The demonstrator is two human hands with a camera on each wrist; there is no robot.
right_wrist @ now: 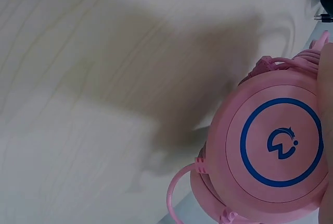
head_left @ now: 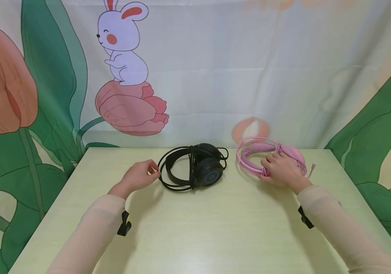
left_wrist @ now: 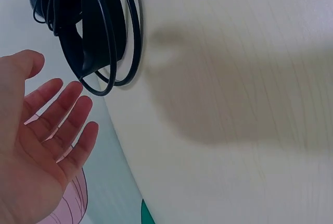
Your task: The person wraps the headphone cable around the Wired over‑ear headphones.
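Observation:
Black headphones [head_left: 209,167] lie on the table with their cable bundled around the band and ear cups. My left hand [head_left: 139,176] is at the left end of their headband, fingertips right at the outer wire. The left wrist view shows its fingers loosely spread, with the black headband [left_wrist: 101,21] beyond the fingertips. To the right, my right hand [head_left: 282,169] grips pink headphones [head_left: 293,152] over the bundled cable, fingers curled down. A round pink ear cup [right_wrist: 234,140] with a blue ring fills the right wrist view's lower right, partly covered by the hand [right_wrist: 328,130].
Both headphones are near the back edge of the pale wooden table [head_left: 195,228]. Behind it hangs a curtain [head_left: 202,76] printed with a rabbit and flowers. A pink cable plug [head_left: 313,165] sticks out right of the pink headphones.

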